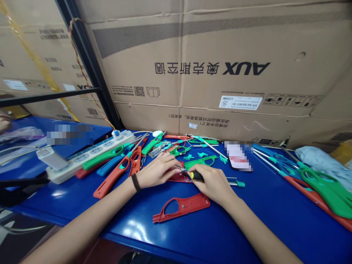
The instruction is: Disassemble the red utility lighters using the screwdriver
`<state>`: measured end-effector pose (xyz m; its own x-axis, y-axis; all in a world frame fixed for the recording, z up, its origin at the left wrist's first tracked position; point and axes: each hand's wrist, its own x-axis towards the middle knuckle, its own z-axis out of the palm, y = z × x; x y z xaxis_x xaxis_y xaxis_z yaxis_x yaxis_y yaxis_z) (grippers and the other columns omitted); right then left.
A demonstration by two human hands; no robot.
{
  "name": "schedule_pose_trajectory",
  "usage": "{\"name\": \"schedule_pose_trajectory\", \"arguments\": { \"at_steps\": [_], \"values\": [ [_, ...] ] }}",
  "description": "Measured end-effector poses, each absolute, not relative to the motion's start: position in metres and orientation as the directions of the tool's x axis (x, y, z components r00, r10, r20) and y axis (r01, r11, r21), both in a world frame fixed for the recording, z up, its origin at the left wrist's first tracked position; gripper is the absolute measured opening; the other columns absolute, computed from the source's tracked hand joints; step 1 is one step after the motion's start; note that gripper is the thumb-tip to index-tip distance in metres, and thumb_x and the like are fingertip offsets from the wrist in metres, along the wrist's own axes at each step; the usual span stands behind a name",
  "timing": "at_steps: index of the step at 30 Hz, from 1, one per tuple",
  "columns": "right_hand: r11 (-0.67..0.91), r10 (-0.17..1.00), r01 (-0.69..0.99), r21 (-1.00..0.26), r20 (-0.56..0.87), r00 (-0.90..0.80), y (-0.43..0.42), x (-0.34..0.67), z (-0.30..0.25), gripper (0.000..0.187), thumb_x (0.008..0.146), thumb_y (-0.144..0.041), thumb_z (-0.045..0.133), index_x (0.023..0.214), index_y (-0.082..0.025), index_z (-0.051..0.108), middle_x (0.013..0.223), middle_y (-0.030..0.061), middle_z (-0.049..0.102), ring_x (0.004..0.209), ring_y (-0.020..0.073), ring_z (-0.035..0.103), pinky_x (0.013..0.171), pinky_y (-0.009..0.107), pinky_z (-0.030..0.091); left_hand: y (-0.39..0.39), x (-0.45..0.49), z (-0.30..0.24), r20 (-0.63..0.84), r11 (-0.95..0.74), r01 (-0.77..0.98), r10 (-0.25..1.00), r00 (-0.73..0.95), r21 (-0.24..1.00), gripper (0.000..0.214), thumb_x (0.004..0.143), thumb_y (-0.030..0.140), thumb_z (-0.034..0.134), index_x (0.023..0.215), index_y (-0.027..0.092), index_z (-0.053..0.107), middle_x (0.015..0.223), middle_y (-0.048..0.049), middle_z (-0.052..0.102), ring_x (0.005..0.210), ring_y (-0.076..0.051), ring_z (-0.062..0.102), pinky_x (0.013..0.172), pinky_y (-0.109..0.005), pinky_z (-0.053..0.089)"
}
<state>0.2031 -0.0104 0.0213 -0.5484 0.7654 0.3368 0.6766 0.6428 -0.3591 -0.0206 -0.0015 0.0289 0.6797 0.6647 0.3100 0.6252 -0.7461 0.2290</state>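
My right hand is closed around the black and yellow handle of a screwdriver, pointed left toward my other hand. With its fingertips pinched, my left hand grips a small part I cannot make out, just beside the tool. Under both hands lies a red lighter shell half, largely covered. Nearer to me rests a separate red lighter shell half, its inside facing up. A green shell half lies just behind my hands. A metal rod with a teal end pokes out past my right hand.
Long-necked lighters and a white power strip lie to the left. Loose parts clutter the back. At right are a phone, more lighters and a pale blue bag. A cardboard box stands behind the blue table.
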Motion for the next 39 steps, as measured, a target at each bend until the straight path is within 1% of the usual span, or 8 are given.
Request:
{"name": "schedule_pose_trajectory", "arguments": {
  "at_steps": [4, 7, 15, 21, 25, 39],
  "values": [
    [0.647, 0.762, 0.673, -0.357, 0.338, -0.553, -0.0101, 0.2037, 0.0215, 0.018, 0.078, -0.013, 0.056, 0.092, -0.024, 0.06, 0.096, -0.0009, 0.07, 0.086, 0.018, 0.065, 0.071, 0.028, 0.047, -0.0026, -0.0182, 0.0279, 0.298, -0.752, 0.622, 0.659, 0.691, 0.22, 0.021, 0.095, 0.027, 0.041, 0.103, 0.019, 0.058, 0.094, -0.0059, 0.058, 0.089, -0.019, 0.05, 0.084, -0.034, 0.038],
    [0.651, 0.759, 0.673, -0.351, 0.339, -0.556, -0.0102, 0.2042, 0.0215, 0.018, 0.078, -0.013, 0.055, 0.092, -0.024, 0.059, 0.096, -0.0006, 0.07, 0.086, 0.018, 0.065, 0.071, 0.028, 0.047, -0.0024, -0.0175, 0.0267, 0.303, -0.757, 0.617, 0.653, 0.694, 0.216, 0.021, 0.095, 0.027, 0.041, 0.103, 0.018, 0.058, 0.093, -0.0059, 0.058, 0.088, -0.019, 0.05, 0.083, -0.033, 0.038],
    [0.643, 0.764, 0.685, -0.343, 0.338, -0.549, -0.0098, 0.2034, 0.0216, 0.02, 0.077, -0.012, 0.055, 0.092, -0.024, 0.06, 0.096, -0.0009, 0.07, 0.087, 0.0182, 0.065, 0.071, 0.028, 0.047, -0.0003, -0.0222, 0.0272, 0.317, -0.745, 0.63, 0.665, 0.676, 0.22, 0.021, 0.095, 0.027, 0.04, 0.103, 0.019, 0.058, 0.095, -0.0051, 0.059, 0.092, -0.019, 0.051, 0.09, -0.036, 0.036],
    [0.645, 0.764, 0.674, -0.36, 0.339, -0.549, -0.0102, 0.2043, 0.0211, 0.018, 0.078, -0.013, 0.056, 0.091, -0.024, 0.059, 0.095, -0.0014, 0.07, 0.085, 0.0176, 0.065, 0.07, 0.027, 0.046, -0.002, -0.0195, 0.0283, 0.316, -0.751, 0.624, 0.659, 0.683, 0.216, 0.021, 0.095, 0.027, 0.041, 0.103, 0.019, 0.059, 0.093, -0.0055, 0.06, 0.089, -0.019, 0.052, 0.088, -0.036, 0.038],
    [0.651, 0.758, 0.669, -0.359, 0.346, -0.552, -0.0103, 0.2043, 0.02, 0.016, 0.079, -0.014, 0.055, 0.091, -0.024, 0.06, 0.095, -0.0013, 0.07, 0.084, 0.0171, 0.065, 0.069, 0.027, 0.046, -0.0021, -0.0193, 0.0287, 0.317, -0.748, 0.63, 0.661, 0.68, 0.21, 0.021, 0.095, 0.027, 0.041, 0.103, 0.019, 0.059, 0.093, -0.0057, 0.06, 0.089, -0.019, 0.052, 0.089, -0.037, 0.037],
    [0.65, 0.76, 0.671, -0.357, 0.33, -0.56, -0.0101, 0.2046, 0.0206, 0.017, 0.079, -0.013, 0.055, 0.091, -0.024, 0.059, 0.095, -0.0013, 0.07, 0.087, 0.0182, 0.065, 0.07, 0.027, 0.045, -0.0032, -0.02, 0.032, 0.303, -0.743, 0.641, 0.666, 0.681, 0.193, 0.021, 0.095, 0.026, 0.041, 0.103, 0.019, 0.059, 0.094, -0.0058, 0.059, 0.091, -0.02, 0.051, 0.089, -0.038, 0.037]
  ]
}}
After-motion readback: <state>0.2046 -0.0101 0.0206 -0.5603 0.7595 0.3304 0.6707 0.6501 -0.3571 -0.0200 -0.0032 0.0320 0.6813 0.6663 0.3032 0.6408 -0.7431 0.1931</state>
